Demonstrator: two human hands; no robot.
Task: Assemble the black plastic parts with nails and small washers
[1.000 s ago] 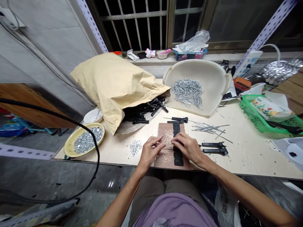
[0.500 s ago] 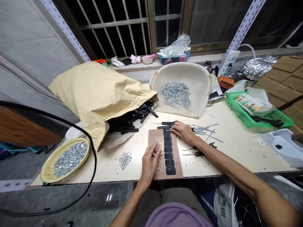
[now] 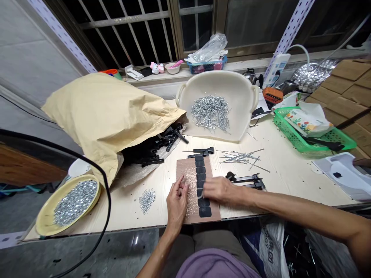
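A brown board [image 3: 213,211] lies at the table's front edge, with a column of black rectangular pads [image 3: 205,212] along it and many tiny pale bits [image 3: 189,175] scattered to their left. My left hand [image 3: 177,200] rests at the board's left edge, fingers loosely bent, thumb and index apart, nothing visible between them. Over the lower pads, my right hand [image 3: 222,190] has its fingers pinched together and is slightly blurred. Something small and pale shows at its fingertips, too unclear to name. Black rod-like parts [image 3: 203,151] lie beyond the board; others [image 3: 246,178] lie right of it.
Small silver pieces form a pile [image 3: 147,200] and fill a yellow bowl [image 3: 43,218]. A paper sack [image 3: 113,112] spills black parts. Screws lie in a white basin [image 3: 240,90]. Long thin rods [image 3: 242,157] lie to the right, near a green basket [image 3: 315,148]. A black cable [image 3: 108,200] crosses at left.
My right hand has moved from the top of the pad column toward me, to the lower pads. My left hand stays beside the board. The camera view has shifted slightly.
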